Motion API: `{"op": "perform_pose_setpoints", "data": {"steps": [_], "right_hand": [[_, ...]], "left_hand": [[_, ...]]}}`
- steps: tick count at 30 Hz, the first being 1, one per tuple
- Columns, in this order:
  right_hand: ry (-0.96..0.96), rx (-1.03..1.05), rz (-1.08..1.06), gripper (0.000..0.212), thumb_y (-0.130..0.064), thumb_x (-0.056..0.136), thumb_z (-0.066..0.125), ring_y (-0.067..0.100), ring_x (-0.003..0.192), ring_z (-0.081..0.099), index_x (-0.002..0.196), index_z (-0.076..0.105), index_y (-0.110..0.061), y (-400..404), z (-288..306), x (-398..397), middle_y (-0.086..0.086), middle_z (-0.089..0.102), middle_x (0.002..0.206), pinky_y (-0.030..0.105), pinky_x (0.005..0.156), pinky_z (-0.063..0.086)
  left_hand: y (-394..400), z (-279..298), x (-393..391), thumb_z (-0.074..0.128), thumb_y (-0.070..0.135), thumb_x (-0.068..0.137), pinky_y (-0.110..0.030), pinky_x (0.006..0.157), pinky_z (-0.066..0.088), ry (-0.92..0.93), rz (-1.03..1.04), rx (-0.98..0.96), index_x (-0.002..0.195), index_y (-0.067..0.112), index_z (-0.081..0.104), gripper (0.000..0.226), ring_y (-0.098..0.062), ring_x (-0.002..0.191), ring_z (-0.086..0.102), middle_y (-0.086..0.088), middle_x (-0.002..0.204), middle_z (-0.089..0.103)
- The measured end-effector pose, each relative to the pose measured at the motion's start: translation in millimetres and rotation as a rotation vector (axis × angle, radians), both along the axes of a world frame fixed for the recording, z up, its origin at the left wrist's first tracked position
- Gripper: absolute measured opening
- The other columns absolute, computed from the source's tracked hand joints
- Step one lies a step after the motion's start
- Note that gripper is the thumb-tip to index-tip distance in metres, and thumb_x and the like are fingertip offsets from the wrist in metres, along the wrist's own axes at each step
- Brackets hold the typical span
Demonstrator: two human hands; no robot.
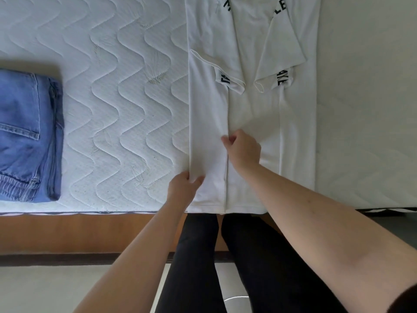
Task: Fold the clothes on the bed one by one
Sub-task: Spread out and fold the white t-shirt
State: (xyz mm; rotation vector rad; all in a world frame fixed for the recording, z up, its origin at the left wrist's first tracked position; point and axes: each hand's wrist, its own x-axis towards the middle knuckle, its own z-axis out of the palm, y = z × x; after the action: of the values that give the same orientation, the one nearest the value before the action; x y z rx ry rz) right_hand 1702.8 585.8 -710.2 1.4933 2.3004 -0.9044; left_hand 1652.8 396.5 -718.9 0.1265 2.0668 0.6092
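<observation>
A white T-shirt (252,114) with black lettering lies lengthwise on the bed, both sides and both sleeves folded in toward its middle. My left hand (184,187) pinches the outer edge of the left folded panel near the hem. My right hand (242,150) pinches the inner edge of that same panel, a little farther up the shirt. Folded blue jeans (27,134) sit at the left side of the mattress.
The quilted white mattress (117,105) runs across the view, with a smooth white cover (365,109) to the right of the shirt. The wooden bed frame (90,231) lies along the near edge. My legs in black trousers stand against it.
</observation>
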Motion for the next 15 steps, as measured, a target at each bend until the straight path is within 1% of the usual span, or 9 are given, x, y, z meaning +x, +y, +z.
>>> {"op": "perform_pose_setpoints", "data": {"steps": [1, 3, 5, 7, 9, 12, 14, 15], "right_hand": [[0.001, -0.037, 0.018, 0.030, -0.046, 0.090, 0.056, 0.028, 0.089, 0.062, 0.095, 0.061, -0.016, -5.8, 0.2, 6.0, 0.003, 0.068, 0.088, 0.039, 0.086, 0.045], [-0.048, -0.150, 0.082, 0.027, -0.043, 0.088, 0.058, 0.024, 0.087, 0.062, 0.096, 0.059, -0.017, -21.7, 0.0, 20.4, 0.000, 0.067, 0.086, 0.037, 0.083, 0.041], [-0.119, -0.211, 0.143, 0.022, -0.041, 0.088, 0.057, 0.023, 0.088, 0.062, 0.093, 0.060, -0.020, -36.5, 0.1, 40.2, -0.002, 0.067, 0.083, 0.035, 0.080, 0.034], [-0.110, -0.178, 0.151, 0.020, -0.043, 0.090, 0.058, 0.020, 0.091, 0.061, 0.094, 0.061, -0.024, -43.6, 1.5, 64.5, -0.006, 0.067, 0.088, 0.036, 0.081, 0.033], [-0.068, -0.111, 0.136, 0.024, -0.046, 0.090, 0.060, 0.020, 0.098, 0.057, 0.103, 0.061, -0.026, -39.8, 5.7, 94.2, -0.008, 0.065, 0.100, 0.037, 0.085, 0.036], [-0.053, 0.074, 0.055, 0.035, -0.043, 0.089, 0.062, 0.026, 0.109, 0.052, 0.118, 0.057, -0.024, -22.3, 12.8, 150.3, 0.001, 0.059, 0.118, 0.041, 0.090, 0.038], [-0.061, 0.165, -0.103, 0.055, -0.041, 0.085, 0.068, 0.030, 0.121, 0.045, 0.132, 0.047, -0.022, -6.7, 14.4, 185.0, 0.008, 0.049, 0.133, 0.045, 0.097, 0.036], [-0.079, 0.157, -0.200, 0.066, -0.042, 0.083, 0.070, 0.032, 0.126, 0.041, 0.138, 0.041, -0.022, 1.5, 14.4, 199.8, 0.010, 0.044, 0.139, 0.048, 0.100, 0.034]], "left_hand": [[-3.5, 0.7, 5.1, 0.063, 0.046, 0.090, -0.023, 0.063, 0.044, -0.003, -0.001, -0.007, 0.096, 0.019, 0.060, 0.028, -0.013, 0.080, 0.061, 0.007, 0.087, 0.066], [-9.3, 2.5, 15.8, 0.064, 0.042, 0.090, -0.027, 0.067, 0.044, -0.046, 0.024, -0.036, 0.104, 0.017, 0.053, 0.030, -0.017, 0.085, 0.060, 0.005, 0.094, 0.062], [-15.7, 3.5, 28.1, 0.065, 0.034, 0.090, -0.026, 0.063, 0.042, -0.068, 0.006, -0.075, 0.111, 0.019, 0.047, 0.031, -0.018, 0.083, 0.057, 0.005, 0.096, 0.058], [-22.9, 4.1, 39.7, 0.064, 0.029, 0.090, -0.025, 0.057, 0.041, -0.082, 0.006, -0.097, 0.111, 0.021, 0.045, 0.029, -0.016, 0.075, 0.056, 0.006, 0.092, 0.058], [-27.7, 8.4, 49.9, 0.063, 0.027, 0.090, -0.025, 0.059, 0.044, -0.117, 0.087, -0.093, 0.111, 0.021, 0.047, 0.026, -0.016, 0.075, 0.058, 0.001, 0.097, 0.062], [-31.9, 18.3, 63.4, 0.065, 0.024, 0.092, -0.023, 0.064, 0.052, -0.167, 0.292, -0.008, 0.110, 0.016, 0.054, 0.022, -0.018, 0.088, 0.065, -0.004, 0.107, 0.065], [-32.9, 22.9, 68.8, 0.066, 0.029, 0.091, -0.027, 0.067, 0.054, -0.132, 0.336, 0.005, 0.106, 0.017, 0.056, 0.022, -0.021, 0.088, 0.066, -0.005, 0.104, 0.067], [-33.6, 24.3, 70.7, 0.067, 0.033, 0.090, -0.029, 0.068, 0.053, -0.094, 0.326, -0.010, 0.102, 0.019, 0.055, 0.022, -0.022, 0.087, 0.066, -0.005, 0.100, 0.067]]}}
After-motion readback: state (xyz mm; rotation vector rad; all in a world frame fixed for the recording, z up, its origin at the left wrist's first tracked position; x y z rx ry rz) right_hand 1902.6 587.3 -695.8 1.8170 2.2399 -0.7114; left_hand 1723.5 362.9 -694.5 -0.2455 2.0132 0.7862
